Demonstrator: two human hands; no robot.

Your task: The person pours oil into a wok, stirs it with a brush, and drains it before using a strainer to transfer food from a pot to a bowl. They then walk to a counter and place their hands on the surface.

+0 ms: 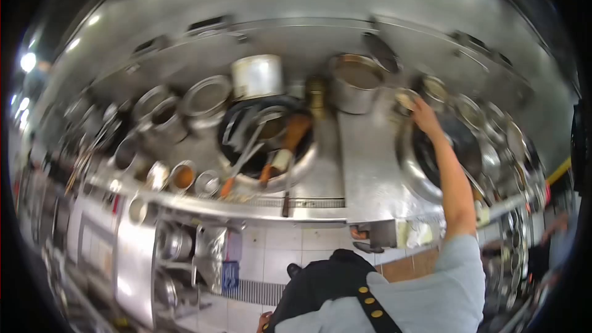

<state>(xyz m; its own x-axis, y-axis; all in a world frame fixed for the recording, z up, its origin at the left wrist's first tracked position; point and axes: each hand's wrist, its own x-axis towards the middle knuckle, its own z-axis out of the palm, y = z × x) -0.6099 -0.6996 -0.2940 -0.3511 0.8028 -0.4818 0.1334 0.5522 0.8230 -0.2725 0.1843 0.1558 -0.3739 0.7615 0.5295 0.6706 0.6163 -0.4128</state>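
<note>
My right arm reaches forward over the wok (447, 151) on the right burner. At the end of it, my right hand (424, 116) is closed at the edge of a small round bowl (404, 100) with something pale in it. A tall steel pot (357, 86) of brownish liquid stands to the left of that bowl. Low beside my body, my left hand (264, 320) shows only in part at the bottom of the view, its fingers mostly hidden.
The left wok (231, 120) holds a ladle and wooden-handled tools. A white pot (257, 77) stands behind it. Several pots and small containers, one with orange contents (184, 177), line the left counter. Another person's arm (555, 228) shows at the far right.
</note>
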